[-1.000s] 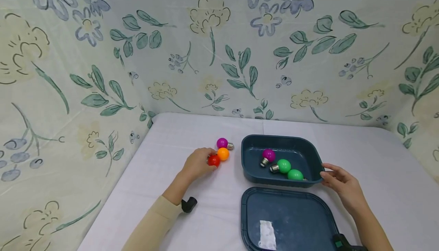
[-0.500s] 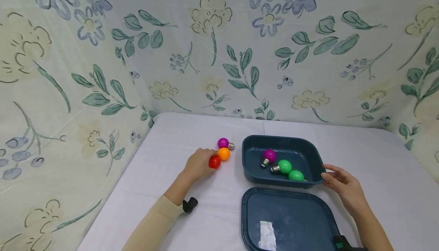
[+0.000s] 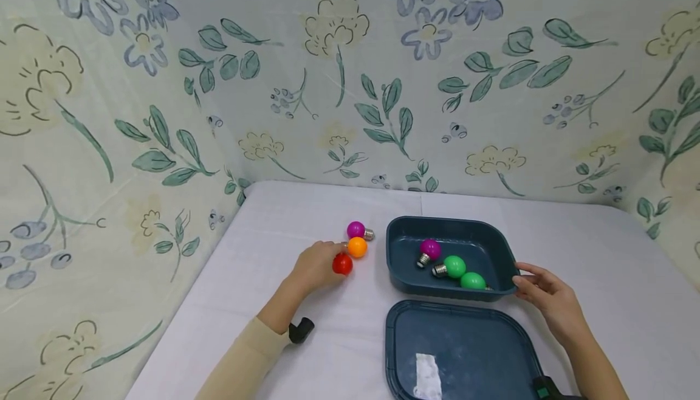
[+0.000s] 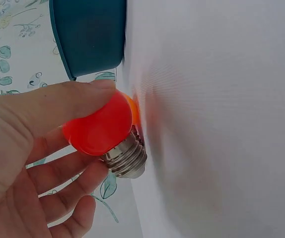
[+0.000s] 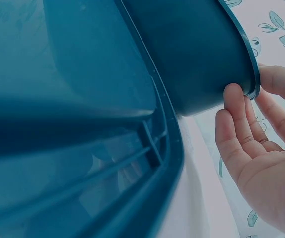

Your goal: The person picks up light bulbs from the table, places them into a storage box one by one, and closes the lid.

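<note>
"floral cloth (image 3: 317,120) hangs behind your white-covered table (image 3: 284,211). what do you have in the container (image 3: 426,286)?"

"three bulbs. an inner purple bulb (image 3: 430,248) aims its screw base at your near left; the middle green bulb (image 3: 455,266) points its base left; the near green bulb (image 3: 473,281) lies against the wall closest to you, partly hidden by it. your right hand (image 3: 549,300) grips the rim at the near right corner."

"and your other hand?"

"your left hand (image 3: 319,266) pinches the red bulb (image 3: 343,264), left of the container, with your thumb across the globe. whether the bulb touches the table, i can't tell."

"which way does it point?"

"from the head view your fingers hide its base. from your left wrist, its long axis slants, with the metal base angled down and right in that view, toward the white cloth."

"anything close by?"

"the orange bulb (image 3: 358,247) sits just beyond the red one, and a loose purple bulb (image 3: 355,230) lies just past that, base to the right. the container's left wall stands between your red bulb and the three inside. the lid (image 3: 470,345), with a white patch (image 3: 428,377), lies flat on your side of the container."
</note>
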